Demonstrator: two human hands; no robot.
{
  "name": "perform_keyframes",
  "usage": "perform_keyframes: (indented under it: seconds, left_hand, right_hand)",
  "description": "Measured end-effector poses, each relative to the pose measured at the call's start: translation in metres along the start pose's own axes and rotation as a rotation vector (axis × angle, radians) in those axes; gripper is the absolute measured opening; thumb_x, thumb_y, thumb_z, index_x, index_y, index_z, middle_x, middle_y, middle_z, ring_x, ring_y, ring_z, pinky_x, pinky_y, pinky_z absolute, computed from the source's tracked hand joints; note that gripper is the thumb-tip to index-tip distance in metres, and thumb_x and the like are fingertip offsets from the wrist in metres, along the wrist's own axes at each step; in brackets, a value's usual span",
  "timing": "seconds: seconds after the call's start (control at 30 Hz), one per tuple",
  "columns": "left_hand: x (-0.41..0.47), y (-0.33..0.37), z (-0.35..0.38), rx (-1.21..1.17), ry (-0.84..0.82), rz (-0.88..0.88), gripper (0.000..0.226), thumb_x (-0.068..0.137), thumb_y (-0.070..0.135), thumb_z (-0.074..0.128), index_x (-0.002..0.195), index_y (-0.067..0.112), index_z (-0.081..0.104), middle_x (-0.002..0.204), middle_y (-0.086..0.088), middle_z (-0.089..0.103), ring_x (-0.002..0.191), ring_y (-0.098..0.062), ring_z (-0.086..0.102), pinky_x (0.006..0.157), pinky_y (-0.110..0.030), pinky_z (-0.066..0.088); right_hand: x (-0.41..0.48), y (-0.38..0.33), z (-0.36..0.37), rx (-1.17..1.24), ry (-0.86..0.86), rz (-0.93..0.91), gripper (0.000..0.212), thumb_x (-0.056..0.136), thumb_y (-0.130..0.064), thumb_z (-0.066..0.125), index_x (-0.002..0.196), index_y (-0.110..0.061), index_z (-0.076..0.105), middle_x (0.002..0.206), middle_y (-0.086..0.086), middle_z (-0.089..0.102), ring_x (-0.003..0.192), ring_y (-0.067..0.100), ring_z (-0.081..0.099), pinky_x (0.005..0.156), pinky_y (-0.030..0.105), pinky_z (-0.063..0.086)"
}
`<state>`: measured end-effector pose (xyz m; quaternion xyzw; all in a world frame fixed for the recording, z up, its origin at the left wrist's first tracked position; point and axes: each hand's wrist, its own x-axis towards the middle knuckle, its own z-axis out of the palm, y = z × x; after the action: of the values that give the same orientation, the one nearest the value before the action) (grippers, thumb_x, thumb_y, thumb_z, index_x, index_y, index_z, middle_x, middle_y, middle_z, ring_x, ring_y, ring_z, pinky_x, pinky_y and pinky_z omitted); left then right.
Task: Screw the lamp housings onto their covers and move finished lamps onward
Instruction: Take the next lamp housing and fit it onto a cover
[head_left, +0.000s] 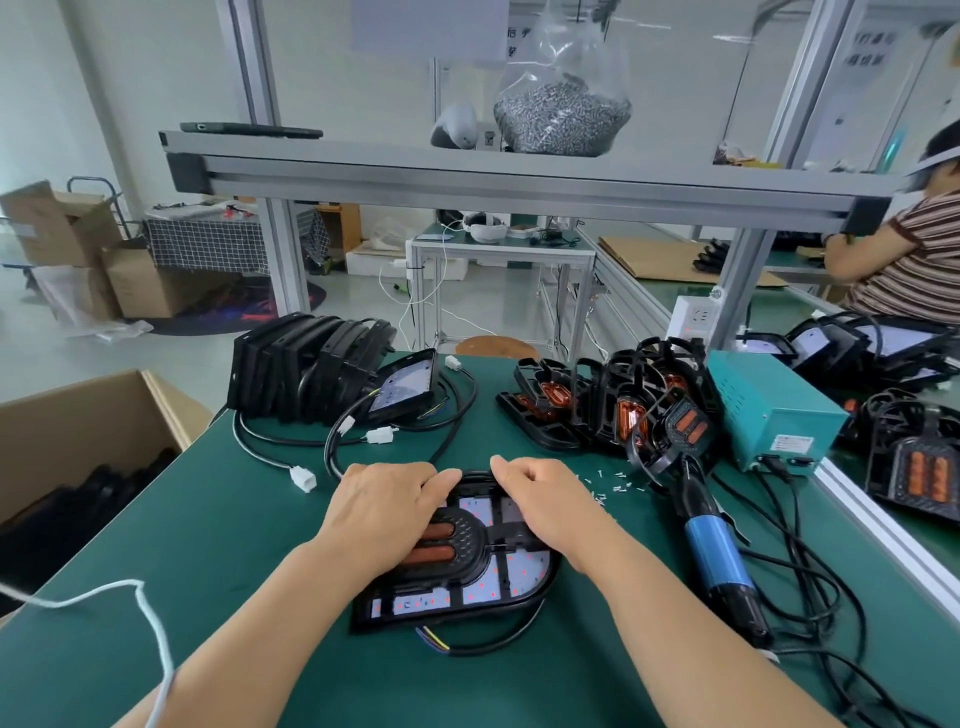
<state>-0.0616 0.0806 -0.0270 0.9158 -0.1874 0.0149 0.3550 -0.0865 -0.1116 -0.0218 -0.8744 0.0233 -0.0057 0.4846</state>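
Note:
A black lamp (483, 571) lies flat on the green table in front of me, its openwork housing over a white LED panel with red dots and two orange coils. My left hand (387, 512) rests on its far left part, fingers bent over the top edge. My right hand (545, 501) lies on its far right part, fingers curled at the rim. A blue-handled electric screwdriver (719, 561) lies to the right, untouched. Loose screws (618, 480) are scattered beside my right hand.
A row of black lamps (306, 366) stands at the back left with cables and white connectors (382, 435). Open housings with coils (597, 405) are piled at the back right by a teal power box (769, 415). A cardboard box (78, 441) sits left. Another person (904, 254) works at far right.

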Motion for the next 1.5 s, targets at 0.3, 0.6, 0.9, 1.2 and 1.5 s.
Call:
perform_keyframes:
  seconds: [0.3, 0.6, 0.9, 1.2, 1.5]
  left_hand:
    - [0.015, -0.003, -0.009, 0.58, -0.166, -0.016, 0.058, 0.099, 0.061, 0.025, 0.067, 0.02, 0.05, 0.075, 0.004, 0.059, 0.073, -0.016, 0.053, 0.079, -0.037, 0.037]
    - [0.028, 0.015, 0.004, 0.594, -0.178, -0.017, 0.058, 0.099, 0.061, 0.025, 0.067, 0.021, 0.05, 0.075, 0.004, 0.059, 0.079, -0.019, 0.056, 0.095, -0.043, 0.039]
    - [0.037, 0.021, 0.005, 0.577, -0.197, -0.05, 0.052, 0.098, 0.06, 0.033, 0.066, 0.021, 0.049, 0.075, 0.004, 0.057, 0.078, -0.019, 0.053, 0.089, -0.039, 0.039]
    - [0.031, 0.036, 0.006, 0.283, 0.113, 0.066, 0.021, 0.094, 0.046, 0.057, 0.101, 0.029, 0.067, 0.098, 0.012, 0.057, 0.097, -0.012, 0.051, 0.085, -0.033, 0.043]
    - [0.029, 0.082, 0.017, -0.255, 0.072, 0.137, 0.011, 0.08, 0.023, 0.077, 0.079, 0.032, 0.072, 0.078, 0.015, 0.067, 0.072, 0.004, 0.058, 0.065, -0.007, 0.042]
  right_hand:
    - [0.009, 0.027, -0.04, -0.359, 0.293, 0.131, 0.023, 0.098, -0.015, 0.053, 0.087, -0.011, 0.074, 0.083, 0.0, 0.072, 0.063, 0.017, 0.059, 0.068, 0.033, 0.054]
    - [0.04, 0.046, -0.065, -0.753, 0.193, 0.279, 0.019, 0.099, -0.004, 0.049, 0.101, -0.017, 0.062, 0.092, 0.009, 0.06, 0.091, 0.032, 0.054, 0.07, 0.028, 0.046]
    - [0.056, 0.041, -0.051, -0.916, 0.215, 0.229, 0.021, 0.084, 0.01, 0.056, 0.077, -0.009, 0.054, 0.086, 0.01, 0.058, 0.078, 0.03, 0.055, 0.064, 0.035, 0.043]
    - [0.046, 0.021, -0.055, -0.861, 0.194, 0.166, 0.033, 0.084, 0.003, 0.06, 0.062, -0.017, 0.045, 0.067, 0.003, 0.047, 0.067, 0.027, 0.051, 0.061, 0.029, 0.041]
    - [0.003, -0.011, -0.04, 0.72, 0.149, 0.224, 0.013, 0.089, 0.011, 0.064, 0.091, -0.002, 0.062, 0.081, 0.012, 0.065, 0.065, 0.018, 0.064, 0.062, 0.024, 0.058]
